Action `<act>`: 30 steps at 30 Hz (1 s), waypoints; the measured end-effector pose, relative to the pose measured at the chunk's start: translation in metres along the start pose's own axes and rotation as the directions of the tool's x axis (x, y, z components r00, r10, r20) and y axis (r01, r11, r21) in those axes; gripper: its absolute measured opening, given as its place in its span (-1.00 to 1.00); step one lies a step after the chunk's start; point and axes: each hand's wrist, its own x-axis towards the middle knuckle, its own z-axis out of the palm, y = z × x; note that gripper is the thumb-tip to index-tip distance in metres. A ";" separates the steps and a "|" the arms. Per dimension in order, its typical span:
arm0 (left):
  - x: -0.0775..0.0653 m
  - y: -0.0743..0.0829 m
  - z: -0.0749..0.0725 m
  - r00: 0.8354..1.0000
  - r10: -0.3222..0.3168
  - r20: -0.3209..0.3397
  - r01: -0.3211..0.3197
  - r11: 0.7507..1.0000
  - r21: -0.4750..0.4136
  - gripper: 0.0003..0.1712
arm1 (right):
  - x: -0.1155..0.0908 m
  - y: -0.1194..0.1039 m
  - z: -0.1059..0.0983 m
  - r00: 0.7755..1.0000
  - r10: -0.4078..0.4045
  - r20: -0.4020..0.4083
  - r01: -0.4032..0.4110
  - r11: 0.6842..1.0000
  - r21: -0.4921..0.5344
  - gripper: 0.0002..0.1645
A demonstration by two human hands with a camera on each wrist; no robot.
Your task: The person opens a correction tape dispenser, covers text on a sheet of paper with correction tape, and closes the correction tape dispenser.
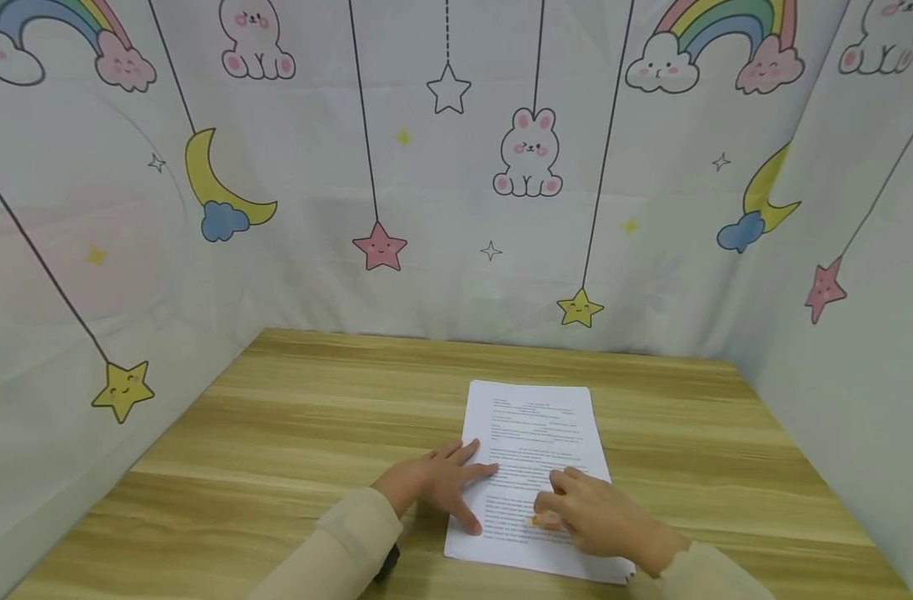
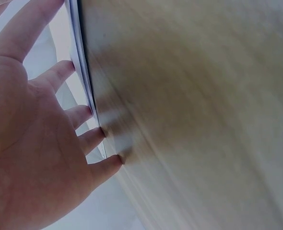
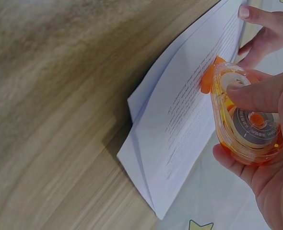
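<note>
A stack of printed paper [image 1: 531, 433] lies on the wooden table, covered in lines of small text. My left hand [image 1: 451, 483] rests with spread fingers on the stack's left edge; in the left wrist view its fingertips [image 2: 113, 164] reach along that edge. My right hand [image 1: 599, 512] grips a correction tape dispenser [image 3: 247, 117], clear-cased with orange parts and a reel inside. The dispenser's orange tip [image 3: 207, 79] is right at the printed lines on the top sheet. In the head view the fingers hide most of the dispenser.
The wooden table [image 1: 276, 433] extends around the paper on all sides. White fabric walls [image 1: 441, 183] with cartoon stars, moons and rabbits stand behind and at both sides. A small black object [image 1: 387, 565] shows beside the left sleeve [image 1: 344, 537].
</note>
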 end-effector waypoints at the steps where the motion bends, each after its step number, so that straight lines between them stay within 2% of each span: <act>1: 0.000 0.000 0.000 1.000 0.002 0.001 -0.002 1.000 0.001 -0.02 | -0.001 0.001 0.000 1.000 0.000 0.002 0.000 1.000 0.001 -0.78; 18: -0.003 0.001 -0.001 1.000 0.007 -0.001 -0.007 1.000 -0.004 -0.03 | -0.018 0.012 -0.002 0.999 0.031 0.021 -0.032 0.998 0.046 -0.85; 30: -0.003 0.002 -0.001 1.000 0.007 0.005 -0.007 1.000 -0.021 -0.04 | -0.026 0.017 0.000 0.998 0.006 -0.068 -0.005 1.000 0.019 -0.83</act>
